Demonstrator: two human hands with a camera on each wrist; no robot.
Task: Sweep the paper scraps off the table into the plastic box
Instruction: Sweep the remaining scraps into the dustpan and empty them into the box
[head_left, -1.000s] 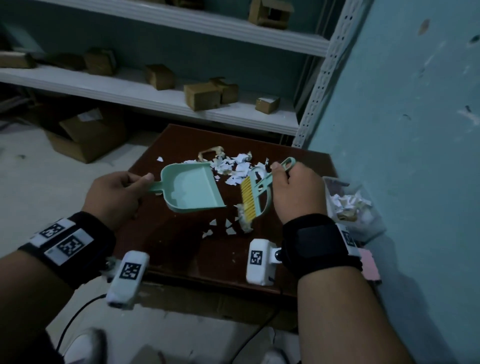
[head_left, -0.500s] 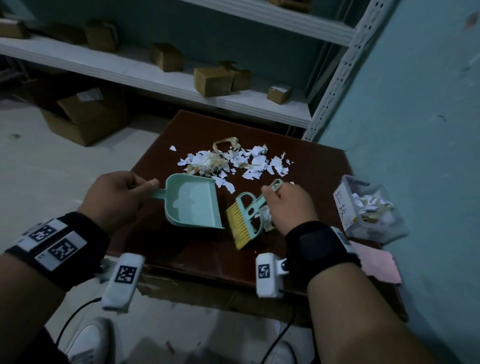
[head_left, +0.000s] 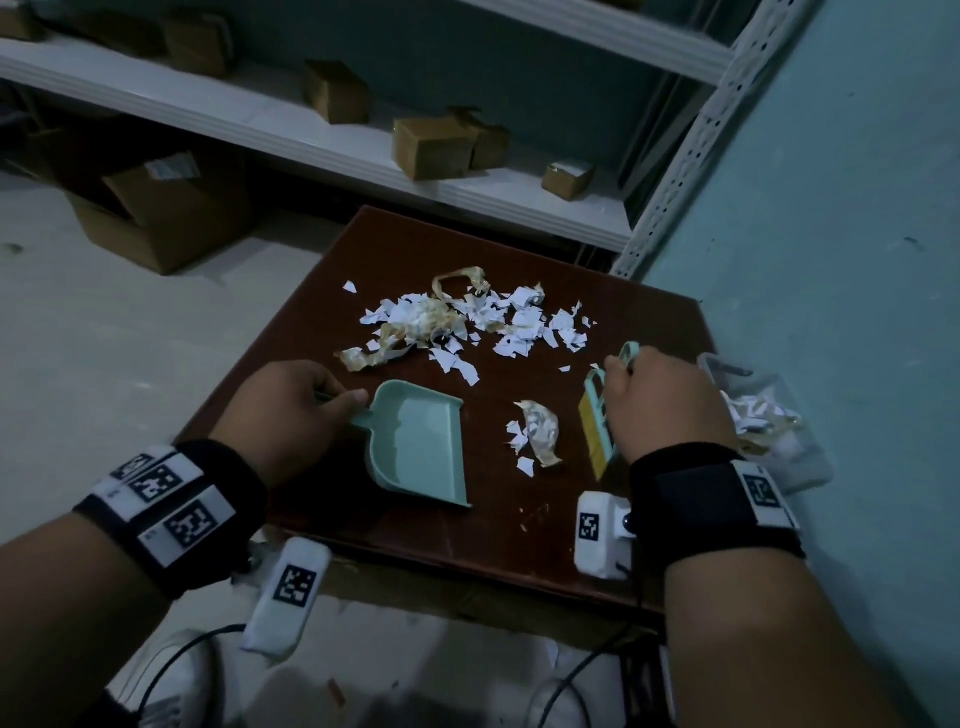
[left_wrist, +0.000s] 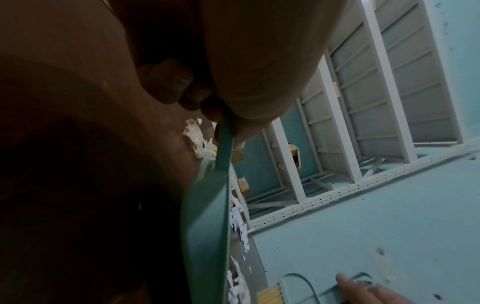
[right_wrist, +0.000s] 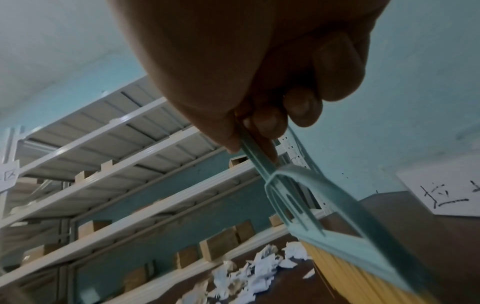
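A dark brown table (head_left: 426, 540) carries a wide scatter of white and tan paper scraps (head_left: 467, 322) toward its far side. A small clump of scraps (head_left: 537, 431) lies apart, between dustpan and brush. My left hand (head_left: 291, 410) grips the handle of a mint-green dustpan (head_left: 421, 449) that lies on the table with its mouth toward the right. The same dustpan (left_wrist: 207, 226) shows edge-on in the left wrist view. My right hand (head_left: 660, 410) holds a mint brush with yellow bristles (head_left: 595, 423) right of the clump; its handle (right_wrist: 259, 164) is pinched between my fingers.
A clear plastic box (head_left: 769, 431) with scraps inside stands at the table's right edge, against a teal wall (head_left: 831, 260). White shelves (head_left: 311, 140) with small cardboard boxes run behind the table. A large cardboard box (head_left: 166, 208) sits on the floor at left.
The brush has swung right, away from the dustpan, leaving a small clump of scraps on the table between them. The dustpan has turned so its mouth faces right.
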